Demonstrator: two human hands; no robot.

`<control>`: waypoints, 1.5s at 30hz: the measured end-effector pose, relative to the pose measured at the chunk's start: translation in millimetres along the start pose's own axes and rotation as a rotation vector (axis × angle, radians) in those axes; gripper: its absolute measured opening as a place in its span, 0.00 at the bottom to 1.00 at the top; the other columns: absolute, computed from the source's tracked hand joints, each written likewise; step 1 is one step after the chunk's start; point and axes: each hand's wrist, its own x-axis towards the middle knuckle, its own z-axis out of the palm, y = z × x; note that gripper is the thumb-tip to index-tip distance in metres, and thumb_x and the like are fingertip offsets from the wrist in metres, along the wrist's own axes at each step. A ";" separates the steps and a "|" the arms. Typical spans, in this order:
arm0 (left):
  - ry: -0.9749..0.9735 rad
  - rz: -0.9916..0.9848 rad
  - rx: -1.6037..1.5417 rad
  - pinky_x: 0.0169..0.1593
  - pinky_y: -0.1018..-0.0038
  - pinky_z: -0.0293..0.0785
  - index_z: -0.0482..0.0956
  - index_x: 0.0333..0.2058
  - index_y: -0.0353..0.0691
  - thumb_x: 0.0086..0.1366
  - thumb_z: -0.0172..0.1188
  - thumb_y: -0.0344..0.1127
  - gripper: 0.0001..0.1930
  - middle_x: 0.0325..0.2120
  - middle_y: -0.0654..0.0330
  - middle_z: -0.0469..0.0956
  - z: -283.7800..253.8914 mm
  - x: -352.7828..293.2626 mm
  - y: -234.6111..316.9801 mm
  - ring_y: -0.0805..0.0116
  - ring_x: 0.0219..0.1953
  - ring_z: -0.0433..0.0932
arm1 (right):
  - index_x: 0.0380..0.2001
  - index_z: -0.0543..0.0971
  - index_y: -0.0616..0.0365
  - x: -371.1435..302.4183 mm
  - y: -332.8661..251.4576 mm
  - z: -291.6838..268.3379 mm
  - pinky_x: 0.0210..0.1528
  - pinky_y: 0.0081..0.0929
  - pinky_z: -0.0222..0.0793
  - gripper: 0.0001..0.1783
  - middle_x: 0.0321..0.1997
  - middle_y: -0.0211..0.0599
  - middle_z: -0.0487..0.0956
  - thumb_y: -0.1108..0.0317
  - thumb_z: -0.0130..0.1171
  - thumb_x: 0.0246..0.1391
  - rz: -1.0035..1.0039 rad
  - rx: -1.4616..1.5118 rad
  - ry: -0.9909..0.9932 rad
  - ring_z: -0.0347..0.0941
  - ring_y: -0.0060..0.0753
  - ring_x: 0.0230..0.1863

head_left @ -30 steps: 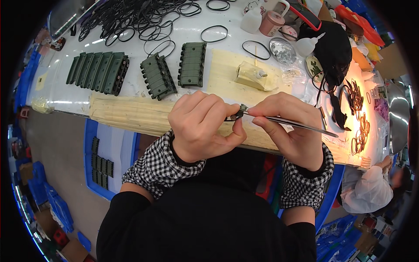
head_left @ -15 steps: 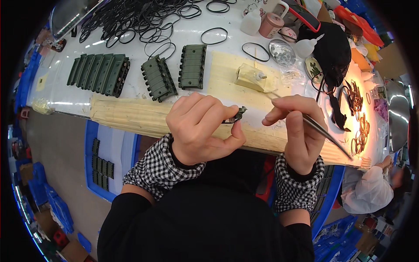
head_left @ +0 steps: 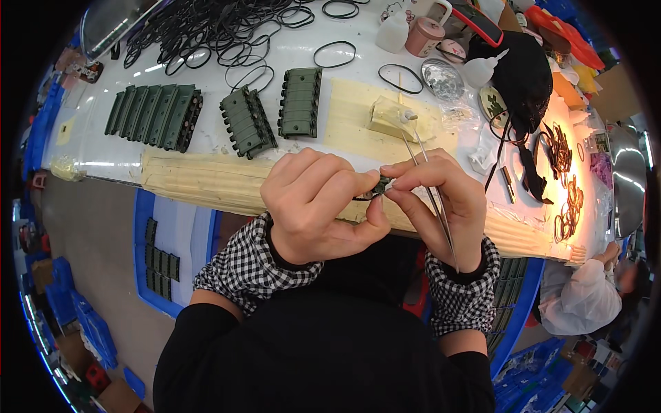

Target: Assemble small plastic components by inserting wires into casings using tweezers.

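My left hand (head_left: 313, 206) and my right hand (head_left: 437, 203) meet in front of my chest above the table's near edge. Between their fingertips sits a small dark green part (head_left: 381, 184) with a thin black band on it. The left thumb and fingers pinch it from the left. My right hand touches it with its fingertips and also carries metal tweezers (head_left: 432, 199), whose tips point away toward the table. Both cuffs are black-and-white checked.
On the white table (head_left: 310, 55) lie rows of dark green ribbed parts (head_left: 155, 115), two more green blocks (head_left: 248, 122) (head_left: 300, 103), a heap of black rubber rings (head_left: 206, 24), small bottles (head_left: 394, 31), a foil dish (head_left: 443, 77). Blue crates (head_left: 165, 255) stand below. Another person's sleeve (head_left: 575, 296) is lower right.
My right hand has swung back to the left and now touches the small part again. The tweezers have turned from pointing down-right to pointing up toward the table.
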 end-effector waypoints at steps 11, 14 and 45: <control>-0.007 -0.014 -0.013 0.22 0.72 0.62 0.78 0.23 0.43 0.35 0.64 0.33 0.10 0.16 0.66 0.70 0.1 1.3 1.8 0.66 0.18 0.68 | 0.28 0.79 0.58 1.4 -1.7 -1.7 0.36 0.23 0.71 0.09 0.31 0.34 0.82 0.82 0.67 0.42 0.003 -0.004 -0.009 0.77 0.29 0.33; 0.001 -0.020 -0.027 0.22 0.72 0.62 0.78 0.23 0.43 0.35 0.64 0.33 0.10 0.16 0.66 0.70 1.7 0.9 0.2 0.65 0.18 0.68 | 0.28 0.79 0.58 1.7 -1.8 -1.7 0.36 0.23 0.71 0.09 0.31 0.34 0.82 0.81 0.67 0.42 0.010 -0.001 -0.006 0.78 0.28 0.33; 0.022 -0.082 0.046 0.24 0.72 0.64 0.79 0.25 0.40 0.36 0.62 0.31 0.11 0.18 0.62 0.73 3.4 -11.5 8.1 0.64 0.19 0.70 | 0.29 0.77 0.61 -3.2 0.6 4.7 0.38 0.20 0.74 0.07 0.34 0.35 0.83 0.83 0.64 0.47 0.196 0.168 -0.015 0.78 0.23 0.36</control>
